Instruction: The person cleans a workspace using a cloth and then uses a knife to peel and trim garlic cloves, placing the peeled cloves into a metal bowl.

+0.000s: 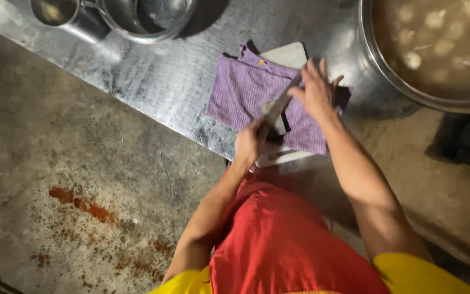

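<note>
Steel-bladed and pale with reflected light, one knife [280,103] lies across a purple cloth [246,90] at the near edge of a metal table [153,81]. Its long axis runs on a diagonal: the handle end sits low, toward the person's body, and the tip points up and away toward a large pot [379,81]. The blade looks broad, flat and dull silver, with the handle hidden inside the fist. The left hand [250,142] has its grip clenched around that handle. The right hand [317,91] rests on the upper part of the blade with fingers spread, its grip flat and released rather than closed, pressing the steel against the cloth. The single cloth, finely striped and rumpled, is draped over one white cutting board [286,54] whose corners show above and below it. Further out stand three vessels: the one large pot at the right, filled with brown broth and pale lumps; one round steel bowl [148,19] at the top; and one small steel cup [66,16] just beside that bowl. The person wears a red apron [278,239] over yellow sleeves [420,275]. Below the table, the concrete floor [55,163] carries one trail of reddish stains [85,207].
</note>
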